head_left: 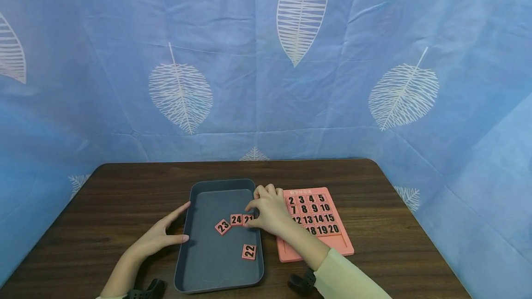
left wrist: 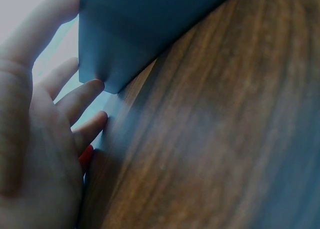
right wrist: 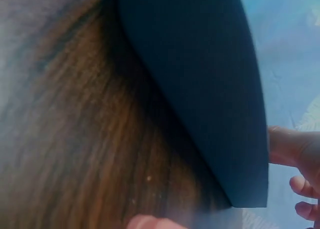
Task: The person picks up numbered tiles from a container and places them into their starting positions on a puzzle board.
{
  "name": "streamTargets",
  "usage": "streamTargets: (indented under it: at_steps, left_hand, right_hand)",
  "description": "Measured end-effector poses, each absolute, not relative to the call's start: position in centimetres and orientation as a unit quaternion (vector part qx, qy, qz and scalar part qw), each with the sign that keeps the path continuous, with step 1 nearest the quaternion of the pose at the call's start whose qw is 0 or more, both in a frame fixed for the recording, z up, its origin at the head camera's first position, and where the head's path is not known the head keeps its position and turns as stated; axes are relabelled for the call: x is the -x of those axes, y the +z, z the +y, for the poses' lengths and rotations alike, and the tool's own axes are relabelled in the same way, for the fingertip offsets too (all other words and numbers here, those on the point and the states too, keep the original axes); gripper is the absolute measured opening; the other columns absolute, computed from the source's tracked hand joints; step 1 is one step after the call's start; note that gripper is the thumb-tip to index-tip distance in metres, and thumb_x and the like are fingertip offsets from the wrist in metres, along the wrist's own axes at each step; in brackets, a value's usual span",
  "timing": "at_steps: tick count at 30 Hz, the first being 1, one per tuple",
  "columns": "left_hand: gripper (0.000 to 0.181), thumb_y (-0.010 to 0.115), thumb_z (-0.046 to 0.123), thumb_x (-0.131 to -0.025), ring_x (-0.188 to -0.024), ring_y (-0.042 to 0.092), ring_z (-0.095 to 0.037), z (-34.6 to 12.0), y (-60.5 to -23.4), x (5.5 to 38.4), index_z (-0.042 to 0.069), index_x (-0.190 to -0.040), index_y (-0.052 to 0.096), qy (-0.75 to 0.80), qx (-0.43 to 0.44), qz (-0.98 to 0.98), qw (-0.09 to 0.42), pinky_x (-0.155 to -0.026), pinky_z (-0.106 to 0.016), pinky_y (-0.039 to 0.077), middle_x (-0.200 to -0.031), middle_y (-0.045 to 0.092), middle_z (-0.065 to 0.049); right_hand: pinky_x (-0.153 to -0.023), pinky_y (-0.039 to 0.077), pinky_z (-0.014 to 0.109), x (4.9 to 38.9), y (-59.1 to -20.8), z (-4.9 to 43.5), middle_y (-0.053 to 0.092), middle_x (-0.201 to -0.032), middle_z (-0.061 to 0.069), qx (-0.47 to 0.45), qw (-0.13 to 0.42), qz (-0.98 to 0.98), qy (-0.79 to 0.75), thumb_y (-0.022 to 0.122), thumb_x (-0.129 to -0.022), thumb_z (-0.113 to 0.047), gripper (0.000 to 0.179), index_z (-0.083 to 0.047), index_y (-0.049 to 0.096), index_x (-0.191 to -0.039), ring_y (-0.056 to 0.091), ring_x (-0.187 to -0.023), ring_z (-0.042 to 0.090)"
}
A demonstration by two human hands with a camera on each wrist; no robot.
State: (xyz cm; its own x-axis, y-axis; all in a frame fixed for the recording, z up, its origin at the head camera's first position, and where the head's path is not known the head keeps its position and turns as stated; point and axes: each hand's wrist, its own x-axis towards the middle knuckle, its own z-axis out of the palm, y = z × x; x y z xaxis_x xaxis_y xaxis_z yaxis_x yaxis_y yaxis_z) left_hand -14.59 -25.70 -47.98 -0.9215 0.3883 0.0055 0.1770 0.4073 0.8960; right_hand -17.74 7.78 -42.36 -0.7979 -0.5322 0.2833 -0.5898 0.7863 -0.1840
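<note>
In the head view a dark grey tray (head_left: 208, 266) lies on the table with four-cornered pink number tiles in it. My right hand (head_left: 270, 211) reaches over the tray's right wall, its thumb and bent forefinger at the near and far edges of the 21 tile (head_left: 248, 218). The 24 tile (head_left: 236, 219) sits directly left of it, the 23 tile (head_left: 223, 227) lies askew beyond that, and the 22 tile (head_left: 249, 252) is turned sideways nearer the front. Against the tray's left wall (left wrist: 125, 34) rests my left hand (head_left: 160, 234), fingers spread and fairly straight.
A pink number board (head_left: 334, 243) with rows of tiles lies right of the tray, partly hidden by my right hand and forearm. The dark wooden table (head_left: 395, 243) extends on both sides. Behind it hangs a blue leaf-patterned cloth (head_left: 249, 96).
</note>
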Motion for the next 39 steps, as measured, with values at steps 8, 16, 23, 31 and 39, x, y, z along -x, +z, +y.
streamTargets:
  at_steps: [8,16,23,31,39]
  left_hand:
    - [0.082,0.070,0.022,-0.088,-0.138,0.009,-0.050,-25.7,-47.9,14.6,0.019,-0.155,0.021,0.515,-0.166,0.834,0.103,-0.093,-0.077,0.018,-0.157,0.013,-0.017]
    - [0.082,0.069,0.022,-0.089,-0.138,0.009,-0.050,-25.8,-47.9,14.6,0.020,-0.155,0.021,0.513,-0.168,0.836,0.101,-0.093,-0.077,0.018,-0.157,0.014,-0.017]
    - [0.082,0.070,0.021,-0.088,-0.138,0.009,-0.050,-25.9,-48.0,14.7,0.020,-0.155,0.021,0.517,-0.170,0.832,0.102,-0.093,-0.077,0.017,-0.157,0.014,-0.017]
    - [0.081,0.068,0.019,-0.089,-0.138,0.008,-0.050,-25.9,-48.0,14.7,0.019,-0.155,0.020,0.525,-0.174,0.826,0.106,-0.094,-0.077,0.016,-0.157,0.012,-0.018]
    - [0.082,0.069,0.020,-0.089,-0.138,0.009,-0.050,-25.8,-48.0,14.6,0.019,-0.155,0.021,0.520,-0.174,0.831,0.100,-0.093,-0.078,0.016,-0.157,0.013,-0.017]
  right_hand:
    - [-0.071,0.017,0.039,18.3,-43.0,7.1,0.033,-0.088,-0.005,-0.280,0.079,-0.949,0.119,0.085,-0.065,-0.049,0.031,-0.029,0.077,-0.088,0.026,-0.083,0.018]
    - [-0.073,0.021,0.038,18.6,-43.0,6.3,0.040,-0.093,-0.006,-0.258,0.065,-0.960,0.089,0.087,-0.062,-0.047,0.029,-0.031,0.077,-0.084,0.029,-0.085,0.018]
    - [-0.073,0.023,0.036,18.6,-43.0,6.1,0.045,-0.097,-0.004,-0.256,0.058,-0.961,0.083,0.089,-0.060,-0.042,0.026,-0.030,0.076,-0.079,0.031,-0.086,0.018]
    - [-0.072,0.022,0.036,18.5,-43.0,6.5,0.041,-0.094,-0.004,-0.267,0.065,-0.956,0.100,0.088,-0.061,-0.047,0.027,-0.030,0.074,-0.078,0.030,-0.085,0.018]
    - [-0.071,0.019,0.039,17.9,-41.7,6.9,0.034,-0.089,-0.005,-0.275,0.093,-0.948,0.131,0.088,-0.062,-0.045,0.029,-0.028,0.075,-0.081,0.027,-0.084,0.019]
